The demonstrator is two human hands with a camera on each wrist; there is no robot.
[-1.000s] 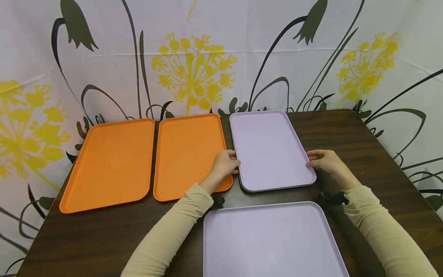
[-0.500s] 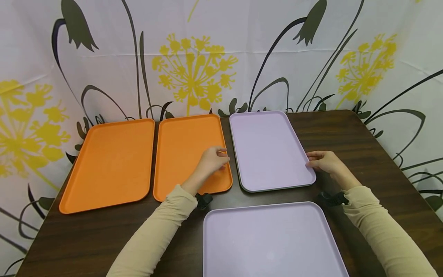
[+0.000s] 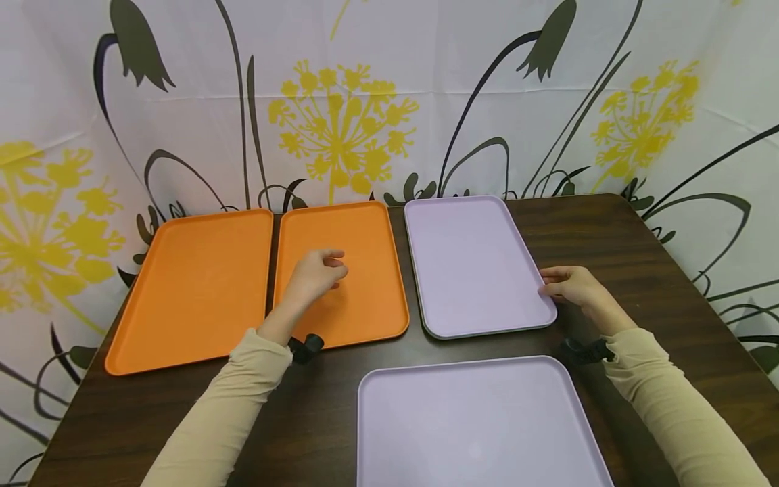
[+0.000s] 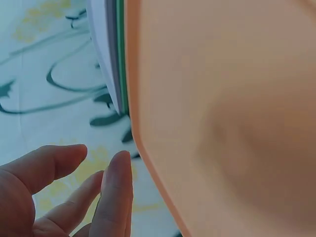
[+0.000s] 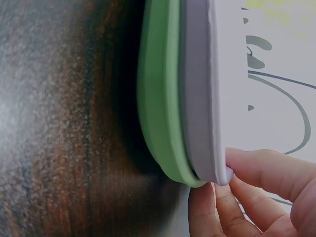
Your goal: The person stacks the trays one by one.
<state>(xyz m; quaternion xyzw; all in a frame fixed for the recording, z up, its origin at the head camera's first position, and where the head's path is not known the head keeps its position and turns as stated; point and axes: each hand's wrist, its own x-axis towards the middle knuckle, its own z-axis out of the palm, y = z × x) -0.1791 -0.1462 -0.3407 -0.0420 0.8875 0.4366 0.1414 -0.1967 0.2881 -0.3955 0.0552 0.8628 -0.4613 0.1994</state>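
My left hand hovers over the middle orange tray, fingers loosely curled and holding nothing; in the left wrist view its relaxed fingers show beside that orange tray. My right hand holds the right rim of the far lilac tray. In the right wrist view the fingertips pinch the edge of this lilac tray, which lies stacked on a green tray.
A second orange tray lies at the far left. Another lilac tray lies close to me at the front. All rest on a dark wooden table backed by a flowered curtain.
My left hand has let go of the lilac tray's left rim and moved left, over the middle orange tray. The right hand and the trays have stayed put.
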